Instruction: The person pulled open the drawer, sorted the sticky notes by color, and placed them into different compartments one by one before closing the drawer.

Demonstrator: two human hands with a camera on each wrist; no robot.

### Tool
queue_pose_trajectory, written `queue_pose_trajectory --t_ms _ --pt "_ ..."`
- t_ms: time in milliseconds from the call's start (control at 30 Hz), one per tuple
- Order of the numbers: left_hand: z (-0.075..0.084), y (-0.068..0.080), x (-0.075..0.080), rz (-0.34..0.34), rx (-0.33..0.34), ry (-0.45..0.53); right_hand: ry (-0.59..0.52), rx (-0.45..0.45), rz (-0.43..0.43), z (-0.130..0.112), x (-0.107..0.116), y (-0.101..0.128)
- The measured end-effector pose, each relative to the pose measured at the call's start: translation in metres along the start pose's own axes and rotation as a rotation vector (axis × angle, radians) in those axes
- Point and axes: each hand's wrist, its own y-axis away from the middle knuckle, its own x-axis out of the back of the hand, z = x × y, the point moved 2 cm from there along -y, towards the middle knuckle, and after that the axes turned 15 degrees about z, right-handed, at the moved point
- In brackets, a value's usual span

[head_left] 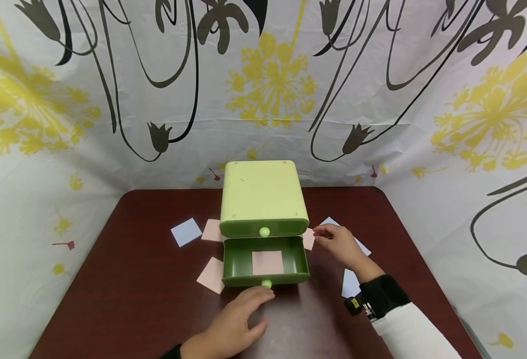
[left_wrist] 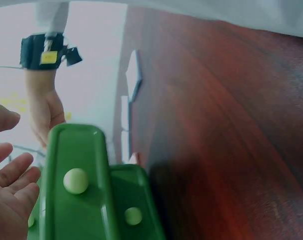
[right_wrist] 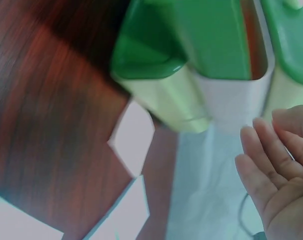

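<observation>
A light green drawer cabinet with green drawer fronts stands on the table. One drawer, the middle one in the left wrist view, is pulled out with a pink square card lying inside. My left hand hovers in front, its fingertips near the drawer's round knob; its fingers are loosely spread and hold nothing. To the right of the cabinet, my right hand reaches over the table beside another pink card. In the right wrist view, the right hand's fingers are relaxed around nothing.
Left of the cabinet lie a blue card and two pink cards, one behind and one nearer the front. Blue cards lie around the right forearm, one of them nearer the front. A patterned cloth hangs behind the dark table.
</observation>
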Motion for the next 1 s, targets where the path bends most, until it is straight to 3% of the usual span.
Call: queue_pose_trajectory --t_ms 133,233,500,733,1000 --pt "-0.003 0.002 -0.008 -0.087 -0.018 0.012 0.025 -0.044 0.002 0.015 -0.008 -0.007" --pt "-0.006 0.005 -0.013 -0.130 -0.034 0.019 0.062 -0.026 0.009 0.027 -0.017 -0.012" --pt "-0.014 0.009 -0.018 -0.124 -0.070 0.012 0.189 0.068 0.001 0.053 -0.037 -0.033" --pt "-0.018 0.010 -0.018 -0.166 -0.004 0.017 0.239 0.080 -0.042 0.060 -0.049 -0.047" --pt "-0.019 0.009 -0.021 -0.202 0.013 -0.008 0.241 0.092 -0.084 0.060 -0.064 -0.055"
